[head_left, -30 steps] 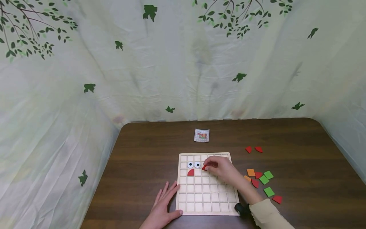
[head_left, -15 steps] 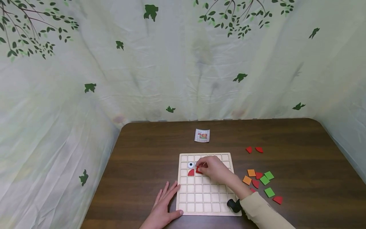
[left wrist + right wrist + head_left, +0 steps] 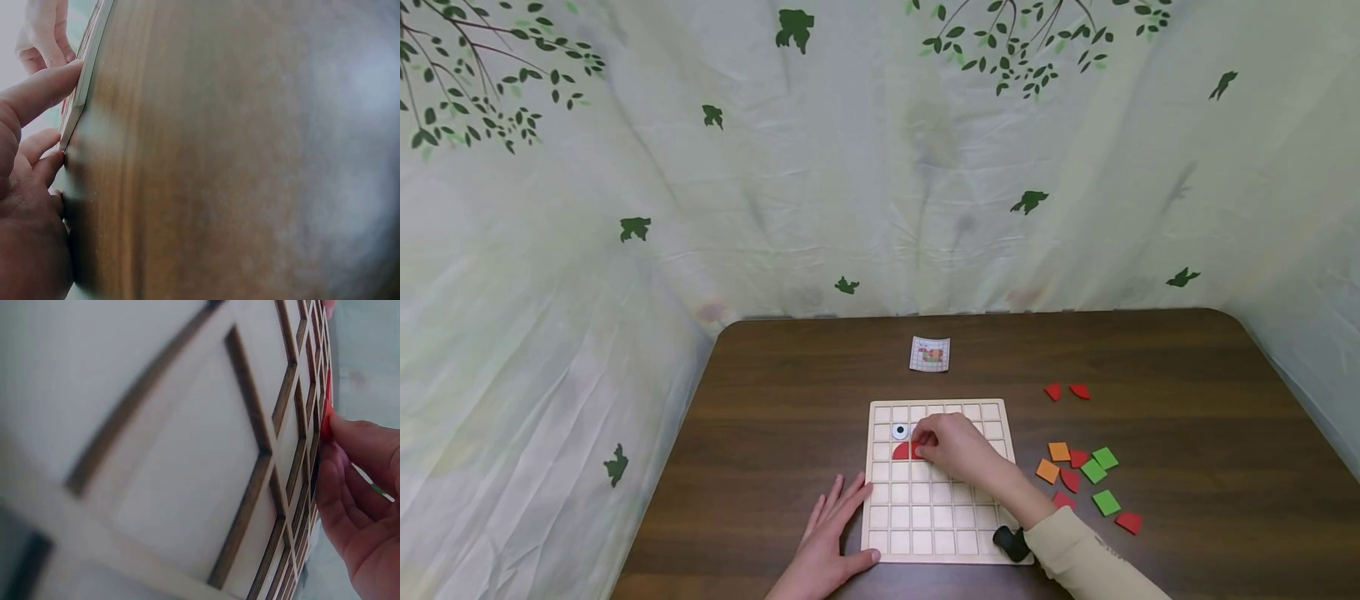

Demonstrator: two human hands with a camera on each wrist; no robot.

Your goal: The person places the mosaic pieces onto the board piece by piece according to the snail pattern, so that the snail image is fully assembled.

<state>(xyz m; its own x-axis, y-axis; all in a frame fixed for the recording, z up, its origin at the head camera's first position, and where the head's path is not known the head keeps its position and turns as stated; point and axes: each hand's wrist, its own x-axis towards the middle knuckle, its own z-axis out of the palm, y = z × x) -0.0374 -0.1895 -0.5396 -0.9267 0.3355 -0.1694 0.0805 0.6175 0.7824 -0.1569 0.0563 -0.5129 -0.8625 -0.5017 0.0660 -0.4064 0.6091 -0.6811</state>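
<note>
A pale gridded board point(image 3: 921, 521) lies on the brown table. My left hand point(image 3: 827, 542) rests at its lower left corner, fingers spread along the left edge and thumb on the front edge. A round eye piece point(image 3: 900, 432) and a red quarter-circle piece point(image 3: 900, 452) sit in cells on the upper left. With thumb and fingertips, my right hand point(image 3: 958, 450) pinches a red piece point(image 3: 915, 451) at the cell just right of the quarter-circle. In the right wrist view that red piece point(image 3: 327, 419) shows low against the grid. The second eye is hidden behind my right hand.
A small picture card point(image 3: 929, 354) lies beyond the board. Right of the board are loose orange squares point(image 3: 1048, 472), green squares point(image 3: 1106, 502) and several red pieces point(image 3: 1127, 522). Two more red pieces point(image 3: 1079, 392) lie farther back. A leaf-printed curtain point(image 3: 925, 167) surrounds the table.
My right hand has moved left across the board, carrying the red piece down to the cell beside the quarter-circle and covering the second eye. The left hand has stayed still.
</note>
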